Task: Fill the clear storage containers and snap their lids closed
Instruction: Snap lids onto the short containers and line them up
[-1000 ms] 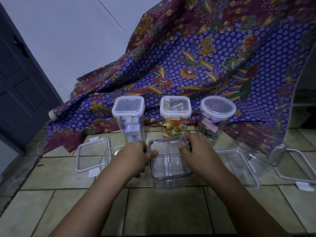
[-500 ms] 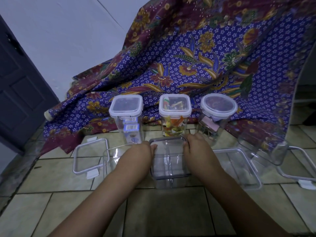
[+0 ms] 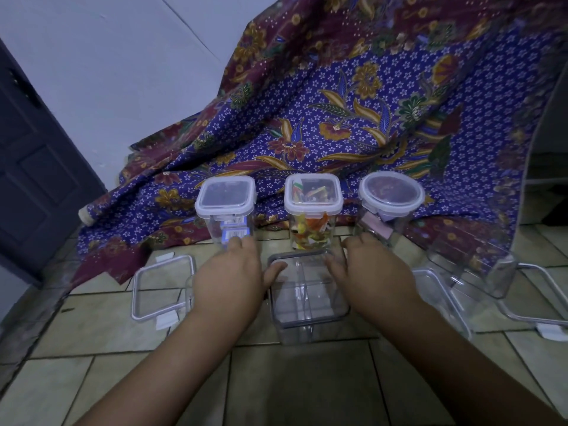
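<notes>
Containers (image 3: 312, 207) at twelve o'clock, three of them, stand lidded; two show contents. Nearer, an open container (image 3: 307, 295) sits between left hand (image 3: 229, 279) and right hand (image 3: 373, 273), both cupping its sides. It and others remain unfilled; loose lid (image 3: 159, 289) at nine o'clock.

Three lidded containers (image 3: 226, 207) stand in back, three open containers (image 3: 307, 296) in front, three loose lids (image 3: 163, 287), two hands (image 3: 229, 278).
</notes>
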